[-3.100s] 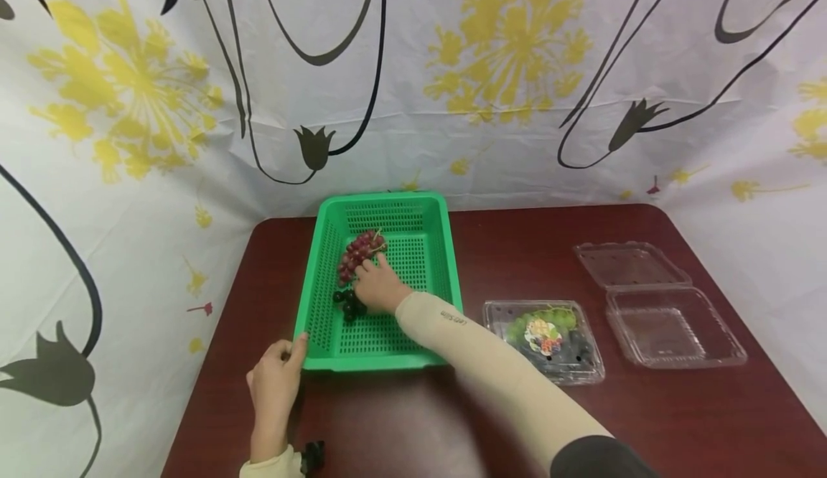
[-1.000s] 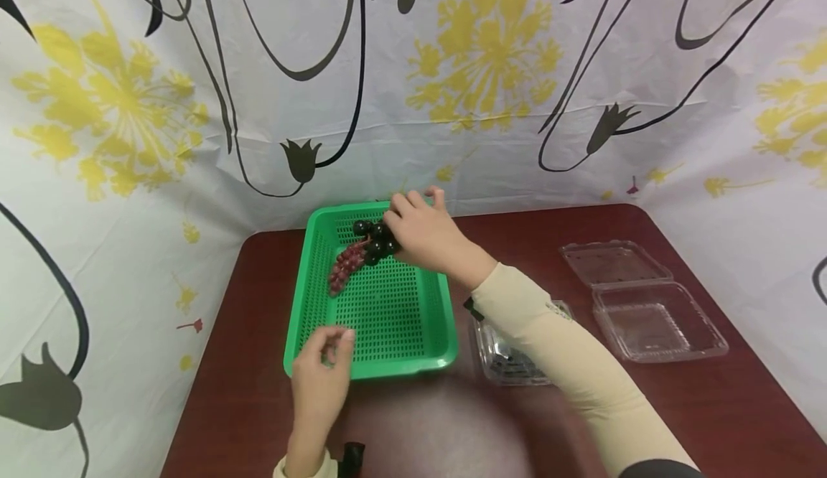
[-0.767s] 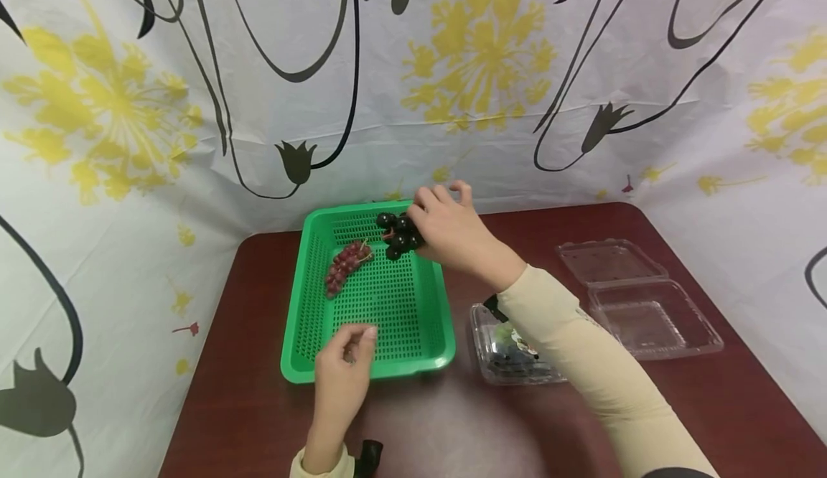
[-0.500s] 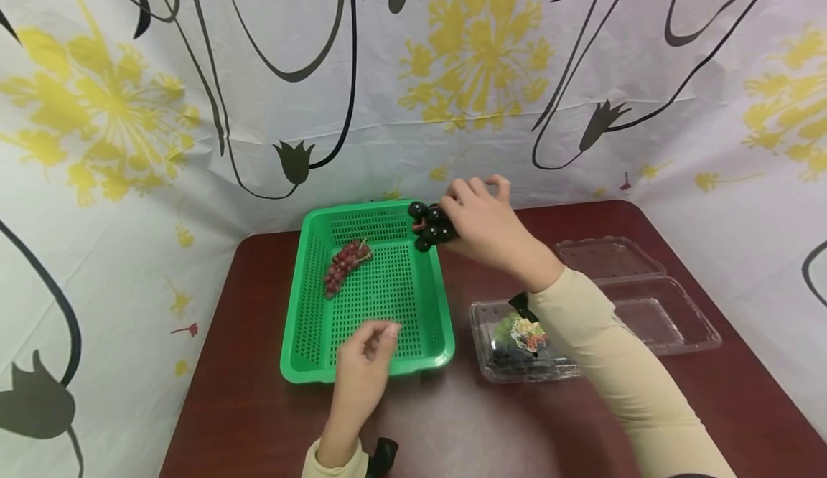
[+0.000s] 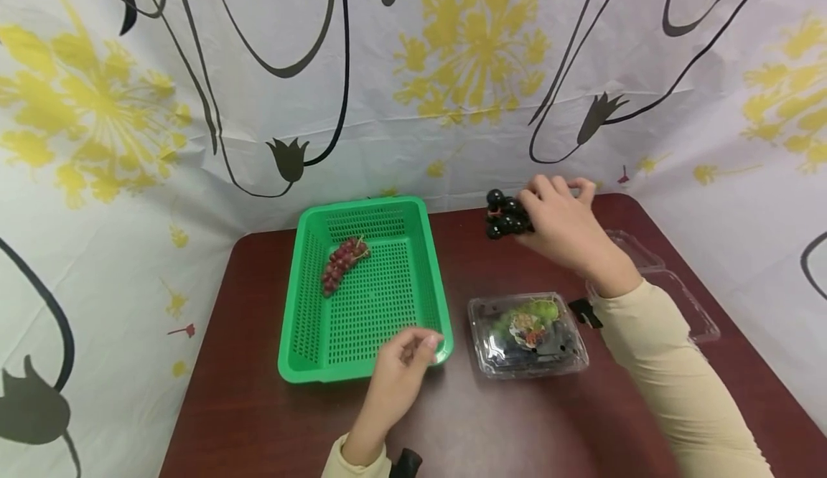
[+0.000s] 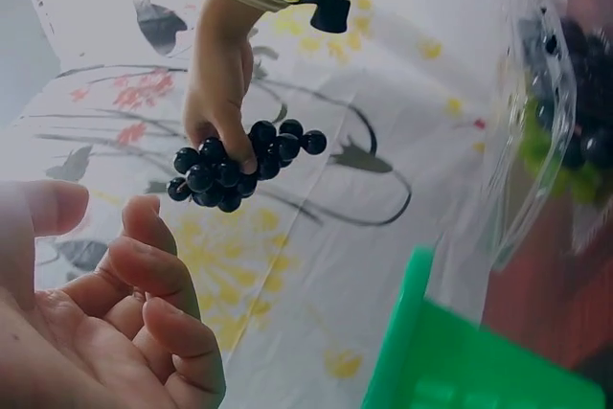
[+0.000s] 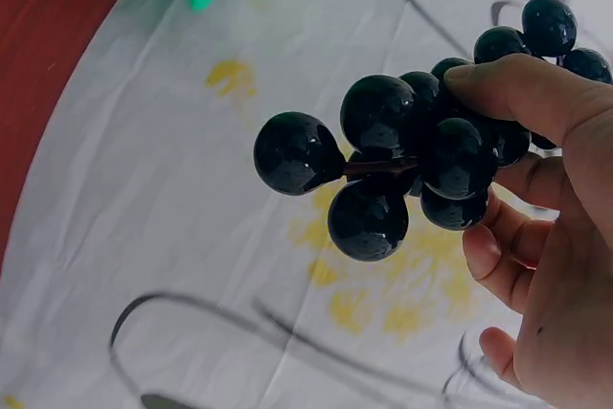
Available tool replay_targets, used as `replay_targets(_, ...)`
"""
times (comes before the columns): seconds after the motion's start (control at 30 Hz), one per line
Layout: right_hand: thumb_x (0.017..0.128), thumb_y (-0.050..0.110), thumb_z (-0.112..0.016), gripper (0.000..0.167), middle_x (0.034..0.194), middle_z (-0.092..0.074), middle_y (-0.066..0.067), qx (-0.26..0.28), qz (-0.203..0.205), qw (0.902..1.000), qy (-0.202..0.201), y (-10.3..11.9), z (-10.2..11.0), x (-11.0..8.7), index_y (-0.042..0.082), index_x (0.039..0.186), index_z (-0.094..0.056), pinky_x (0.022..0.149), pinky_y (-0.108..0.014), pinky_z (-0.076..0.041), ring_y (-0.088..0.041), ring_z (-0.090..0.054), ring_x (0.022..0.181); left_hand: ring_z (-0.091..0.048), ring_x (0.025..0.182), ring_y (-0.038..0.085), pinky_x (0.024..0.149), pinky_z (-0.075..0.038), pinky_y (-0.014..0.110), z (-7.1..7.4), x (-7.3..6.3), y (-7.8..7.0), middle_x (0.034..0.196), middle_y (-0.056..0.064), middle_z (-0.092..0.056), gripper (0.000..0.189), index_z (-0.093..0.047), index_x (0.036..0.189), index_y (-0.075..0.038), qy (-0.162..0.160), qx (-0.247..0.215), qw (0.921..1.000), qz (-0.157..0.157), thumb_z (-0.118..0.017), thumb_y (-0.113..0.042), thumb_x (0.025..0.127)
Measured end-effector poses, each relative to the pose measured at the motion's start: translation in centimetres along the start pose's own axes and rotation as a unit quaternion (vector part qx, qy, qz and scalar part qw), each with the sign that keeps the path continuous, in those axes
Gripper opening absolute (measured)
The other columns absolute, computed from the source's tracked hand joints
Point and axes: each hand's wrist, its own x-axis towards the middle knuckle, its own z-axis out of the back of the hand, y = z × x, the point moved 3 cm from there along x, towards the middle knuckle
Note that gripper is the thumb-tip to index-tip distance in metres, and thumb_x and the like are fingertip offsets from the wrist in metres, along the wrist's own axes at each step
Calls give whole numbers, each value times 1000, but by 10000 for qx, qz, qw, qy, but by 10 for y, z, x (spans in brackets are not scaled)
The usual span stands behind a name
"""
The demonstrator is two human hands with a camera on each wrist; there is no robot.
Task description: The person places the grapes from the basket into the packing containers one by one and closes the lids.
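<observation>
Dark red surface (image 5: 245, 420) bore a green basket (image 5: 323, 375) and, to its right, a clear box (image 5: 536, 372); left hand (image 5: 400, 372) hung loosely curled, right hand (image 5: 561, 223) pinched black grapes (image 5: 507, 217) above the surface; red grapes (image 5: 344, 265) lay inside the basket.

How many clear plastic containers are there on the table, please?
2. A closed container holding grapes lies right of the green basket; an open container lies farther right, partly hidden by the right arm. The arm could hide more.

No legible text or numbers
</observation>
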Motion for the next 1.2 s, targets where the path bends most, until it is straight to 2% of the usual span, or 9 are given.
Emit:
replay_targets(0.13, 73, 19, -82, 40, 104, -49, -15, -40, -344, 9992, 177, -21, 0, -17, 2, 97, -55, 89, -60, -16, -35, -39, 95, -55, 71, 4, 65, -47, 20, -13, 10, 0, 85, 13, -67, 18, -68, 102, -5, 323, 78, 9994, -108, -56, -18, 97)
replay_targets(0.27, 72, 17, -81, 37, 103, -48, -16, -36, -616, 9980, 108, -44, 1, -37, 1, 95, -57, 87, -61, -17, -36, -39, 93, -53, 71, 4, 64, -46, 19, -29, 22, -2, 85, 12, -65, 24, -66, 108, -6, 758, 146, 9968, -209, -55, -24, 98)
replay_targets(0.4, 71, 15, -81, 36, 105, -48, -20, -2, -927, 9956, 147, -66, 0, -58, 0, 93, -56, 88, -64, -16, -41, -40, 96, -51, 70, 2, 64, -44, 17, -46, 30, -5, 89, 19, -65, 28, -63, 114, -7, 1283, 58, 9917, -108, -55, -28, 97)
replay_targets(0.5, 72, 13, -79, 35, 106, -47, -22, 21, -1155, 9930, 266, -80, -2, -72, 0, 94, -55, 89, -66, -14, -45, -40, 99, -50, 68, 1, 63, -43, 16, -60, 32, -6, 89, 18, -65, 31, -62, 117, -7, 1566, -38, 9876, 50, -56, -30, 96)
replay_targets(0.73, 74, 11, -78, 36, 107, -48, -25, -16, -1463, 9875, 581, -104, -12, -103, -2, 98, -56, 86, -66, -13, -47, -40, 99, -50, 66, -1, 60, -43, 17, -94, 34, -4, 81, 5, -63, 33, -62, 118, -8, 1944, -266, 9803, 214, -56, -31, 95)
replay_targets(0.97, 74, 10, -79, 33, 103, -47, -24, -197, -1395, 9866, 817, -120, -32, -133, 1, 94, -54, 83, -65, -14, -42, -41, 92, -47, 63, -3, 63, -43, 15, -124, 34, 8, 73, -6, -56, 33, -63, 118, -7, 2207, -235, 9741, 438, -58, -30, 95)
replay_targets(1.07, 74, 9, -79, 33, 102, -47, -24, -251, -1406, 9859, 867, -128, -42, -142, 1, 95, -55, 81, -65, -15, -42, -42, 90, -49, 63, -2, 62, -43, 16, -134, 35, 13, 75, 1, -59, 35, -62, 119, -5, 2292, -449, 9699, 682, -57, -31, 96)
replay_targets(1.2, 75, 8, -78, 33, 103, -47, -26, -245, -1504, 9837, 950, -137, -54, -149, -1, 97, -55, 79, -64, -16, -43, -43, 89, -55, 69, -1, 60, -45, 17, -146, 38, 16, 92, 15, -69, 34, -62, 119, -6, 2337, -836, 9631, 1045, -55, -30, 96)
